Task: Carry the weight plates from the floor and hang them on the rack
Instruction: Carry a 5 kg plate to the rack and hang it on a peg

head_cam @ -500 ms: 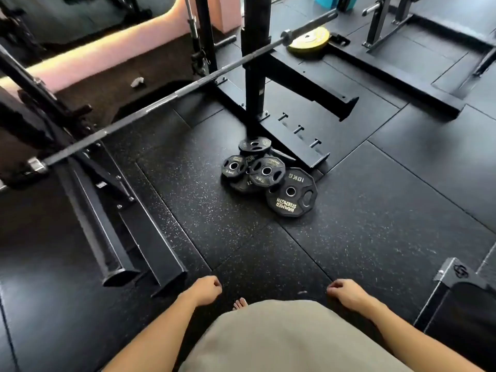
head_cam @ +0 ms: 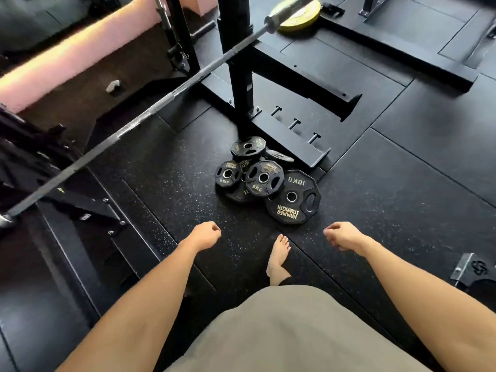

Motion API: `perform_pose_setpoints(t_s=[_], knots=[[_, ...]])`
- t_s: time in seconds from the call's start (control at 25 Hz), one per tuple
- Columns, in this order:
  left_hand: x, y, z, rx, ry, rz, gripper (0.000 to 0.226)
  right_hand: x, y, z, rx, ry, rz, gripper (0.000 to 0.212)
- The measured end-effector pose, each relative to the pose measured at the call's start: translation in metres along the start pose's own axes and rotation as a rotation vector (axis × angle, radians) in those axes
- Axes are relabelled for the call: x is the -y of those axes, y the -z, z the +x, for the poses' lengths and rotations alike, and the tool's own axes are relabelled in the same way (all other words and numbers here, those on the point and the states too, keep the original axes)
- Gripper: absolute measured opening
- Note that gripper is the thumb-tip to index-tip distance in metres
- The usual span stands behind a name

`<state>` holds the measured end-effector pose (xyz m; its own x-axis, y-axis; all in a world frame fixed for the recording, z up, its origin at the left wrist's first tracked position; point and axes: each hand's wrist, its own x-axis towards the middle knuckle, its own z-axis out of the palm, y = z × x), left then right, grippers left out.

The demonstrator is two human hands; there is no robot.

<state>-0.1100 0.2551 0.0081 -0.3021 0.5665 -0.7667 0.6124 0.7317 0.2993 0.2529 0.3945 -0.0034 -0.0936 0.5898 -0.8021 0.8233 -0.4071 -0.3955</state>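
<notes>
Currently I see my left hand (head_cam: 205, 235) and right hand (head_cam: 344, 236) loosely curled, holding nothing, near the weight plates (head_cam: 264, 181) piled on the floor beside the rack (head_cam: 236, 63); next, I judge, comes bending to grip one.

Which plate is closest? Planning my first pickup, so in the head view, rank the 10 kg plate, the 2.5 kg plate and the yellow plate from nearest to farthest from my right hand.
1. 10 kg plate, on the floor just ahead and left of the right hand.
2. 2.5 kg plate, on the pile's left edge.
3. Yellow plate, far back behind the rack post.
</notes>
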Motion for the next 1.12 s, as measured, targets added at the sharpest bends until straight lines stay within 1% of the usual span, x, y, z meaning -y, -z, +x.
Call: perform_pose_setpoints(t_s=[0.28,0.36,0.52,0.72,0.84,0.96,1.04,1.12], knots=[[-0.068,0.071,0.091,-0.089,0.101,-0.022,0.025,0.094,0.051,0.086,0.064,-0.051,0.058,0.012],[-0.079,0.082,0.121,-0.085,0.106,0.001,0.025,0.112,0.053,0.111,0.067,-0.063,0.087,0.013],[-0.097,0.095,0.217,-0.03,0.119,-0.014,0.023,0.14,0.045,0.185,0.068,-0.141,0.18,0.009],[-0.103,0.06,0.401,0.063,0.094,0.019,0.026,0.137,-0.007,0.334,0.034,-0.298,0.317,0.011],[-0.097,0.029,0.503,0.073,0.097,0.018,0.028,0.127,-0.046,0.425,0.021,-0.35,0.373,0.01],[-0.092,-0.001,0.586,0.068,0.058,0.023,0.032,0.116,-0.083,0.498,-0.003,-0.368,0.446,0.014],[-0.09,-0.019,0.628,0.065,0.022,0.03,0.038,0.11,-0.104,0.538,-0.024,-0.374,0.456,0.025],[-0.092,-0.039,0.665,0.065,-0.025,0.026,0.043,0.104,-0.123,0.572,-0.095,-0.385,0.461,0.042]])
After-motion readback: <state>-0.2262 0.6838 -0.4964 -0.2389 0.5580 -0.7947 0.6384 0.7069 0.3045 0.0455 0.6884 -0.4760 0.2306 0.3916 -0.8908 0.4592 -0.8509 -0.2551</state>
